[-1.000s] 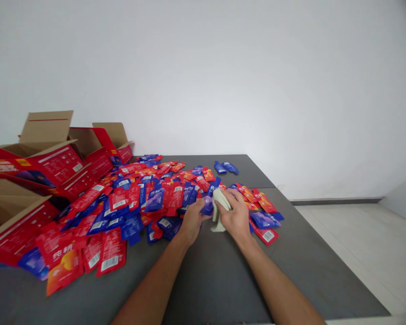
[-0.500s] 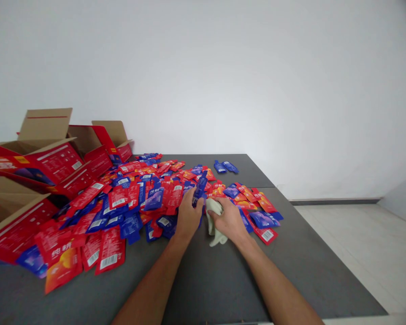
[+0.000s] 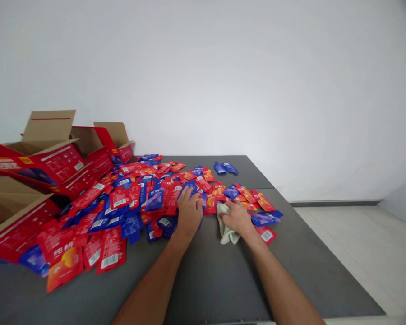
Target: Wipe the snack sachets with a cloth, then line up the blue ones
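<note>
My left hand [image 3: 189, 211] lies over the near right side of the pile of pouches, fingers stretched and apart. A blue pouch [image 3: 190, 184] is flat at its fingertips, partly covered by them. To its right, my right hand [image 3: 238, 217] is closed on a pale greenish cloth [image 3: 229, 235], which hangs crumpled onto the dark table. Beside that hand lie a blue pouch [image 3: 264, 219] with a purple print and a red pouch [image 3: 266, 234] with its barcode up. Red and blue spouted pouches [image 3: 154, 198] are heaped to the left.
Open red cardboard boxes [image 3: 59, 163] stand along the left, flaps up. Two blue pouches [image 3: 230, 168] lie apart at the back of the dark table [image 3: 216, 289]. A white wall [image 3: 203, 81] rises behind, and pale floor tiles [image 3: 365, 243] show at the right.
My left hand has let the upright blue pouch down onto the pile, and its fingers have spread. My right hand has slid the cloth slightly to the right.
</note>
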A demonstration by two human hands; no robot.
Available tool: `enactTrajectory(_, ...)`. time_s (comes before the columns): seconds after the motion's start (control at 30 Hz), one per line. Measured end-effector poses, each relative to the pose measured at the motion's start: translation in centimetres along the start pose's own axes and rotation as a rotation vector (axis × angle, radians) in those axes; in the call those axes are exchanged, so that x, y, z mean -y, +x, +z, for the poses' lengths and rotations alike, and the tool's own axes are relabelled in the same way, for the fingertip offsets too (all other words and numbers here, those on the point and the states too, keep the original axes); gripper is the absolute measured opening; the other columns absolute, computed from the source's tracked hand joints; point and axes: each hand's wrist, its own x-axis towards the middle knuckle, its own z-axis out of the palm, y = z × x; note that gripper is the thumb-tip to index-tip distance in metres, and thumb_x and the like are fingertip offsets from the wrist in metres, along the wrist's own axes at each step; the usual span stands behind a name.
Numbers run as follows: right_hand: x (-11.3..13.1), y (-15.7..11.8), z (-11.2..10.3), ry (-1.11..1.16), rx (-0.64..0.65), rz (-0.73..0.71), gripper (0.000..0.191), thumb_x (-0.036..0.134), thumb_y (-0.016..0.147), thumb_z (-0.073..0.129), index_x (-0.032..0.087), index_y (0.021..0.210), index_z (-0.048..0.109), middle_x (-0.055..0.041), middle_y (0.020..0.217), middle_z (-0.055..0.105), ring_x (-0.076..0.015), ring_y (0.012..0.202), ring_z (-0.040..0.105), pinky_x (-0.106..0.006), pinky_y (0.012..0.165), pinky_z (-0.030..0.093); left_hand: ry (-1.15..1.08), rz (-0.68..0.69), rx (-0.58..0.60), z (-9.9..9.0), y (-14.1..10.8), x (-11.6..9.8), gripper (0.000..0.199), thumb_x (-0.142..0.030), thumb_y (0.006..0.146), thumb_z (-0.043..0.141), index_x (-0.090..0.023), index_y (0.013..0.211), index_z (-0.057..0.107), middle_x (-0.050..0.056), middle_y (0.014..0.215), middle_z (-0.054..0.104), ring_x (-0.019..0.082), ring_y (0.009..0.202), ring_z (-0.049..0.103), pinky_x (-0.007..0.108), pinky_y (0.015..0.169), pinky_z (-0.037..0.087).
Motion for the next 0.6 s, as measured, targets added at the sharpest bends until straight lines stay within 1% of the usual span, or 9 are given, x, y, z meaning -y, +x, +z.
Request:
enactTrajectory(0.03,0.1,0.0,0.0,-0.002,0.016,0.012,0.043,0.046,0.074,0.065,0.031,0.114,0.068,-0.0106,0.126,0.055,-0.0341,0.109,0.056,-0.048,0.088,0.045,-0.040,0.038,0.036,0.3,-0.2,-0.4,0.028,-0.015,0.089,0.049,-0.017,0.108,0.068,0.013,0.130,0.059,0.028,0.132,0.045,0.049,0.113,0.035)
enactTrajectory(0.1,0.0,0.1,0.0,0.000,0.006,0.030,0.044,0.046,0.073,0.066,0.031,0.114,0.068,-0.0112,0.130,0.052,-0.0354,0.111,0.055,-0.048,0.088,0.045,-0.132,0.083,0.104,0.7,-0.7,-1.2,0.028,-0.012,0.088,0.048,-0.017,0.106,0.068,0.013,0.124,0.063,0.026,0.124,0.052,0.045,0.110,0.041)
enactTrajectory(0.17,-0.3,0.3,0.1,0.032,-0.042,0.022,0.045,0.044,0.071,0.068,0.029,0.113,0.070,-0.0122,0.129,0.054,-0.0351,0.111,0.055,-0.047,0.089,0.045,-0.223,0.080,0.157,1.0,-1.1,-1.8,0.028,-0.010,0.087,0.048,-0.017,0.105,0.068,0.012,0.119,0.066,0.024,0.118,0.057,0.043,0.108,0.043)
enactTrajectory(0.23,-0.7,0.7,0.1,0.095,-0.111,-0.032,0.044,0.039,0.070,0.069,0.025,0.112,0.071,-0.0129,0.120,0.059,-0.0329,0.111,0.056,-0.044,0.091,0.045,-0.309,0.043,0.197,1.1,-1.3,-2.0,0.028,-0.008,0.085,0.049,-0.017,0.104,0.068,0.010,0.114,0.068,0.023,0.112,0.060,0.042,0.106,0.044)
enactTrajectory(0.3,-1.3,1.1,-0.2,0.176,-0.176,-0.097,0.040,0.033,0.069,0.068,0.020,0.107,0.072,-0.0122,0.105,0.065,-0.0302,0.107,0.057,-0.040,0.091,0.046,-0.382,-0.026,0.234,1.1,-1.4,-2.0,0.029,-0.008,0.083,0.050,-0.017,0.104,0.068,0.010,0.111,0.070,0.022,0.108,0.062,0.041,0.103,0.046)
enactTrajectory(0.4,-1.9,1.7,-0.7,0.322,-0.230,-0.130,0.029,0.031,0.069,0.066,0.018,0.094,0.074,-0.0077,0.086,0.068,-0.0263,0.090,0.062,-0.038,0.083,0.049,-0.466,-0.180,0.277,1.1,-1.6,-1.8,0.029,-0.009,0.081,0.053,-0.016,0.106,0.068,0.012,0.112,0.070,0.023,0.105,0.065,0.039,0.096,0.051)
enactTrajectory(0.5,-2.1,1.9,-1.0,0.527,-0.261,-0.123,0.024,0.032,0.068,0.066,0.020,0.087,0.073,-0.0044,0.078,0.070,-0.0230,0.074,0.062,-0.035,0.071,0.050,-0.542,-0.311,0.331,1.5,-1.7,-1.5,0.029,-0.010,0.079,0.056,-0.016,0.105,0.068,0.013,0.109,0.072,0.024,0.101,0.068,0.039,0.092,0.053)
enactTrajectory(0.57,-1.9,1.8,-0.9,0.691,-0.291,-0.101,0.025,0.033,0.068,0.067,0.020,0.089,0.073,-0.0038,0.076,0.071,-0.0225,0.070,0.063,-0.033,0.066,0.051,-0.592,-0.377,0.357,1.8,-1.8,-1.3,0.026,-0.012,0.077,0.058,-0.016,0.100,0.068,0.012,0.102,0.073,0.023,0.095,0.069,0.037,0.087,0.054)
enactTrajectory(0.6,-1.7,1.8,-0.9,0.769,-0.310,-0.085,0.027,0.034,0.068,0.067,0.020,0.092,0.072,-0.0037,0.077,0.071,-0.0225,0.069,0.063,-0.033,0.065,0.051,-0.626,-0.417,0.372,2.0,-1.9,-1.2,0.022,-0.013,0.077,0.058,-0.016,0.097,0.068,0.011,0.097,0.073,0.023,0.089,0.071,0.035,0.081,0.056)
